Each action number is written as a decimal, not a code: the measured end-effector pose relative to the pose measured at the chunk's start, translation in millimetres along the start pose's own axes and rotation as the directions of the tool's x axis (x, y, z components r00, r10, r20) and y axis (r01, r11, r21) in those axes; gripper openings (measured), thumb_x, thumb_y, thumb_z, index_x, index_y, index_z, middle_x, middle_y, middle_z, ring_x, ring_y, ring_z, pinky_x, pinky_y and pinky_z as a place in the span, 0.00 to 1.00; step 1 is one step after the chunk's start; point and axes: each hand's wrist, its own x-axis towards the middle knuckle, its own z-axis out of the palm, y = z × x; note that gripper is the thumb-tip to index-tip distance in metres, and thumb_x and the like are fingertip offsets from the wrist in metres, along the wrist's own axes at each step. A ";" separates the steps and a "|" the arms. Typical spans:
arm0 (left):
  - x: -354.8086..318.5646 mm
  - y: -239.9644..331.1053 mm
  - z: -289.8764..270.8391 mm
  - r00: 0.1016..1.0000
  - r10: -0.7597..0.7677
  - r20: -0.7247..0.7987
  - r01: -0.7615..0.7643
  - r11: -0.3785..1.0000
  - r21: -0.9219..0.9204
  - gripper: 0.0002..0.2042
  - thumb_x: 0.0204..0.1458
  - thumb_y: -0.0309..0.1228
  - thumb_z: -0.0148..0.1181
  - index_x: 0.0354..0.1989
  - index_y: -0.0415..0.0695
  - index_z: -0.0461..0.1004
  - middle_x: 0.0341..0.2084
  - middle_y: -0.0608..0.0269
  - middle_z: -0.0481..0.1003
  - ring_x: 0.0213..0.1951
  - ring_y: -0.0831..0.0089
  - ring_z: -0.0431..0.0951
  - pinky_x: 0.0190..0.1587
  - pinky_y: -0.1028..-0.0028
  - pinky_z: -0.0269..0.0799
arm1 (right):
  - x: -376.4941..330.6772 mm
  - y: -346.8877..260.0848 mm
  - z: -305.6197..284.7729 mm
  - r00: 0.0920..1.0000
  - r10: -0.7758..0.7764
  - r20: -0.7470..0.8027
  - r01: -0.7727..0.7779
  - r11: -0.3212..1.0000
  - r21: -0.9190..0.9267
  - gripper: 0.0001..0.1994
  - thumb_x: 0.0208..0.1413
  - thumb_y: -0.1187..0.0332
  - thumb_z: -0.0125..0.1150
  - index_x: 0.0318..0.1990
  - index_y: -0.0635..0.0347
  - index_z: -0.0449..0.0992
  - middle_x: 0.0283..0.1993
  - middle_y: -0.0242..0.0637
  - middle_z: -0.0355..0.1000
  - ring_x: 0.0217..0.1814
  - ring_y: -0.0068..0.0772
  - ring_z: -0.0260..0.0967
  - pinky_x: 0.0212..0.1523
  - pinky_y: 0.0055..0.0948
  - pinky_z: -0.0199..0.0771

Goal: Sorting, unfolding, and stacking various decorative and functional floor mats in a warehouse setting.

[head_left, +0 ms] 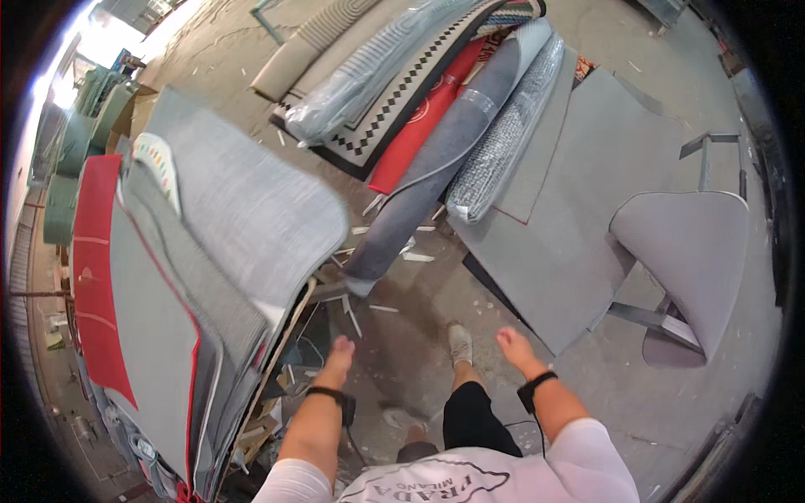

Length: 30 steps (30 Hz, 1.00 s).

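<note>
My left hand [340,357] hangs in the air beside the edge of a stack of mats and carpets on the left, apart from it. Its fingers look curled in, with nothing seen in them. Nearest to it are a grey mat with a rounded corner [251,201] on top of the stack and the lower end of a rolled dark grey carpet [419,180]. My right hand [516,345] is held over the floor near the corner of a flat grey carpet [549,260], touching nothing. Its fingers also look curled, and it appears to hold nothing.
More rolls lie ahead: a red mat [428,113], a patterned carpet in plastic [503,134] and a striped plastic-wrapped roll [360,80]. A grey mat drapes over a metal frame [688,260] at right. Pale scraps [417,256] litter the floor. A red-edged mat [155,293] stands far left.
</note>
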 end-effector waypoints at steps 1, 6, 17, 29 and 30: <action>35.5 18.3 6.2 0.984 0.009 -0.176 0.011 0.994 0.112 0.27 0.47 0.39 0.51 0.54 0.40 0.54 0.42 0.53 0.67 0.45 0.64 0.66 0.46 0.68 0.61 | -4.0 25.4 4.3 1.000 -0.019 0.007 0.020 1.000 -0.012 0.15 0.48 0.60 0.50 0.39 0.60 0.70 0.34 0.45 0.70 0.38 0.43 0.68 0.38 0.34 0.67; 74.6 145.4 58.6 0.962 -0.225 -0.152 0.123 0.860 -0.495 0.29 0.50 0.45 0.46 0.52 0.33 0.53 0.52 0.50 0.58 0.54 0.61 0.58 0.53 0.66 0.52 | -65.5 116.8 -33.0 0.940 0.310 0.143 -0.288 0.945 -0.157 0.15 0.48 0.59 0.50 0.37 0.62 0.71 0.34 0.47 0.70 0.38 0.43 0.68 0.39 0.35 0.67; -104.9 179.6 78.8 0.923 0.315 0.220 -0.039 0.647 -0.761 0.24 0.46 0.32 0.54 0.52 0.37 0.57 0.48 0.58 0.63 0.49 0.64 0.63 0.51 0.66 0.59 | 75.2 71.2 -74.6 0.988 0.153 0.025 -0.154 0.951 0.268 0.17 0.53 0.62 0.46 0.44 0.66 0.66 0.38 0.39 0.70 0.38 0.29 0.67 0.39 0.27 0.66; -455.9 122.3 -131.5 0.898 0.438 0.049 -0.440 0.897 0.040 0.30 0.41 0.35 0.53 0.53 0.33 0.53 0.51 0.47 0.57 0.53 0.56 0.56 0.55 0.64 0.49 | 108.9 -220.0 -59.2 0.954 -0.078 0.288 -0.292 -0.043 0.955 0.35 0.51 0.40 0.32 0.59 0.56 0.47 0.61 0.40 0.48 0.62 0.40 0.45 0.59 0.39 0.44; -485.7 130.6 -139.4 0.937 0.337 0.093 -0.348 0.927 0.142 0.25 0.52 0.41 0.41 0.52 0.31 0.54 0.52 0.40 0.55 0.55 0.48 0.52 0.57 0.61 0.46 | 100.5 -225.8 -43.8 0.926 -0.166 0.340 -0.364 -0.148 0.920 0.36 0.51 0.40 0.32 0.60 0.57 0.46 0.61 0.40 0.48 0.61 0.41 0.47 0.59 0.38 0.44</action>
